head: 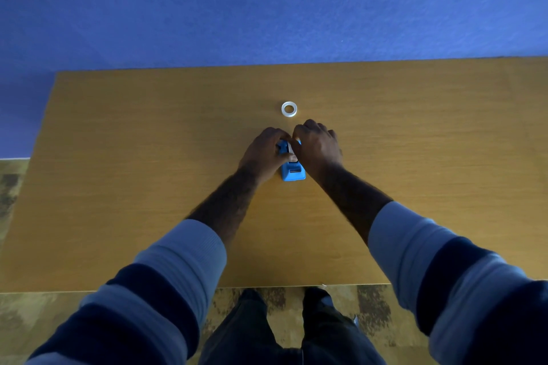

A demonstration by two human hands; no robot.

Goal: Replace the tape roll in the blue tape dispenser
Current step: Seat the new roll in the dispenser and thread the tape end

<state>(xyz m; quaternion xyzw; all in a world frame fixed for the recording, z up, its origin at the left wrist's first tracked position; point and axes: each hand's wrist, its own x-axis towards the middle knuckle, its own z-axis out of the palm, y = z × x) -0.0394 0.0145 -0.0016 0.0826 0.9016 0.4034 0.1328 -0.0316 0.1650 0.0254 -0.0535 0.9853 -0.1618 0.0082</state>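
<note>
The blue tape dispenser stands on the wooden table at its middle, cutter end toward me. My left hand grips its left side. My right hand closes over the top right, fingers pinching a pale roll seated in the dispenser; most of that roll is hidden. A separate white tape roll lies flat on the table just beyond my hands, touching nothing.
A blue wall rises behind the table's far edge. The table's near edge runs in front of my legs, above a patterned floor.
</note>
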